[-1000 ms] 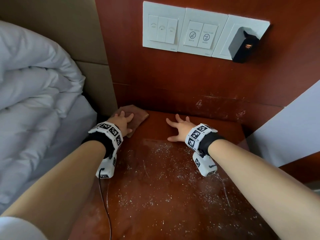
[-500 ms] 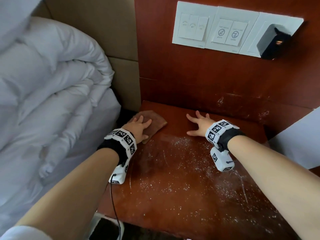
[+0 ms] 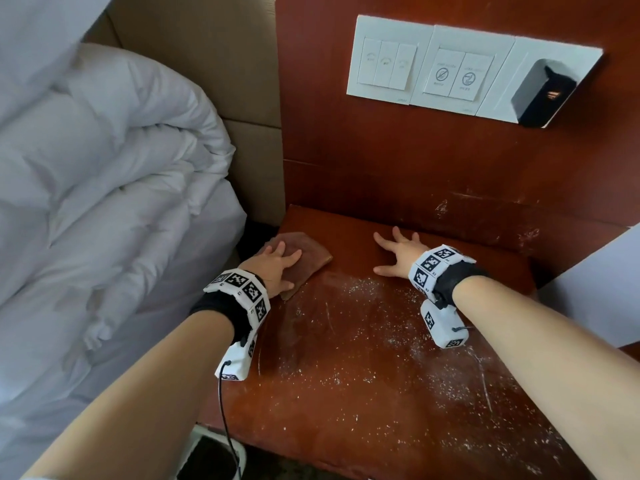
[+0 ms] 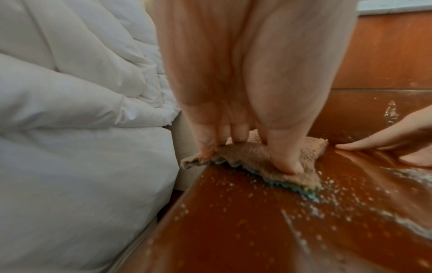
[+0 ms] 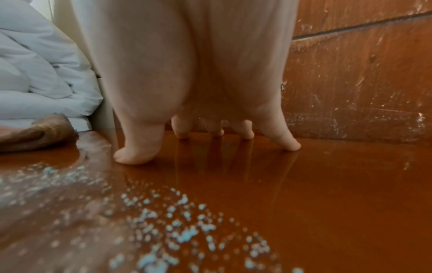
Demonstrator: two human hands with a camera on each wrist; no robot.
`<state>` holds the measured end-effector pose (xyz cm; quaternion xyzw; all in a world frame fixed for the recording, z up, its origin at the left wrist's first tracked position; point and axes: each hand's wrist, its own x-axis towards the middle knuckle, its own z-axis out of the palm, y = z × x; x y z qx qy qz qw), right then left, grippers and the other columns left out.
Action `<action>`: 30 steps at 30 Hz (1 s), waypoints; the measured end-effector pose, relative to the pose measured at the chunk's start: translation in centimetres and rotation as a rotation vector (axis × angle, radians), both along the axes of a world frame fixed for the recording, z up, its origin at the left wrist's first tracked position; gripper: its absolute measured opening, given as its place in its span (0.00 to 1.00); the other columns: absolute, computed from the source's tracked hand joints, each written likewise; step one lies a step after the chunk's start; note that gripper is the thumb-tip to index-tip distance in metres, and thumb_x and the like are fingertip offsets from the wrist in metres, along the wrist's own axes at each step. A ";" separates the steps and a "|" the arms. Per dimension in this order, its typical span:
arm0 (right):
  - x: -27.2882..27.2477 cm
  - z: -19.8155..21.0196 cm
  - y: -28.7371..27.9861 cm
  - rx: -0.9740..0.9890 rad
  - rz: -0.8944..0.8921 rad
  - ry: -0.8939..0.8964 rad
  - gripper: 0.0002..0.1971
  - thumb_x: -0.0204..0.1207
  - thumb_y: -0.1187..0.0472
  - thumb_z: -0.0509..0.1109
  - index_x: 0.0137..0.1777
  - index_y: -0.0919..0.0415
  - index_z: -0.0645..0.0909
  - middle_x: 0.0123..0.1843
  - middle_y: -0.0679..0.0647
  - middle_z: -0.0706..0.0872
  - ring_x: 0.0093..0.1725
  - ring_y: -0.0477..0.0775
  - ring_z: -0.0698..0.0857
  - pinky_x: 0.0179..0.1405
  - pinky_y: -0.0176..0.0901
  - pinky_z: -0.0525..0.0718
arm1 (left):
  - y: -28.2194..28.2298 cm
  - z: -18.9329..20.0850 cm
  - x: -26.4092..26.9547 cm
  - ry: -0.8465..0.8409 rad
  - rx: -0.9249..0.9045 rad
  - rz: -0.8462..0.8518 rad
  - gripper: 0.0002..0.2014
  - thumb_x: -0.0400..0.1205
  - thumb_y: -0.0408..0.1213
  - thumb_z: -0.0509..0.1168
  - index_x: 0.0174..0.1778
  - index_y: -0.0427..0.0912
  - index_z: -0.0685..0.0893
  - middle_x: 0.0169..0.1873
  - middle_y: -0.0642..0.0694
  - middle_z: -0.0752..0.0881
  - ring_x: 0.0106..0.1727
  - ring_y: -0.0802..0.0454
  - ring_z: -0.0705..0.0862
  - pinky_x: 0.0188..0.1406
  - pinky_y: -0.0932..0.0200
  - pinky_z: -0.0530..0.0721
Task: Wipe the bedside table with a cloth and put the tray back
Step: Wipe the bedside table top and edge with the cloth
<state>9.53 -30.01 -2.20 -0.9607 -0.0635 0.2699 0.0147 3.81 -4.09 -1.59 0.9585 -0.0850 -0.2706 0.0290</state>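
A brown cloth lies at the back left corner of the reddish wooden bedside table. My left hand presses flat on the cloth with straight, spread fingers. My right hand rests on the bare tabletop near the back, its fingers spread and its fingertips touching the wood. White crumbs or powder are scattered over the middle and front of the table. No tray is in view.
A bed with a white duvet stands close on the left. Behind the table rises a wooden wall panel with a white switch plate and a black plug-in adapter. A cable hangs from my left wrist.
The head view has shifted left, so the table sits further right in the frame. Both hands stay about where they were on the table, left on the cloth, right on the wood.
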 end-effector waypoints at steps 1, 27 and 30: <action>0.0 0.0 0.0 0.001 0.003 0.002 0.40 0.78 0.40 0.63 0.83 0.38 0.42 0.86 0.53 0.38 0.83 0.72 0.40 0.80 0.63 0.60 | -0.1 0.1 0.1 0.001 0.004 0.003 0.35 0.86 0.47 0.56 0.84 0.53 0.43 0.84 0.43 0.42 0.85 0.41 0.46 0.83 0.48 0.53; 0.9 -0.9 -1.0 0.063 0.012 0.055 0.42 0.75 0.36 0.65 0.82 0.35 0.44 0.86 0.50 0.35 0.83 0.70 0.35 0.75 0.77 0.58 | -7.1 0.4 7.4 0.010 0.013 -0.132 0.39 0.83 0.52 0.60 0.84 0.53 0.43 0.84 0.42 0.43 0.85 0.42 0.48 0.83 0.48 0.55; 1.1 -1.1 -1.2 0.064 0.012 0.056 0.42 0.74 0.36 0.66 0.82 0.34 0.43 0.85 0.49 0.35 0.83 0.70 0.35 0.75 0.77 0.58 | -5.6 0.8 6.7 0.025 -0.072 -0.046 0.44 0.81 0.52 0.64 0.84 0.50 0.41 0.83 0.39 0.40 0.85 0.42 0.45 0.84 0.50 0.52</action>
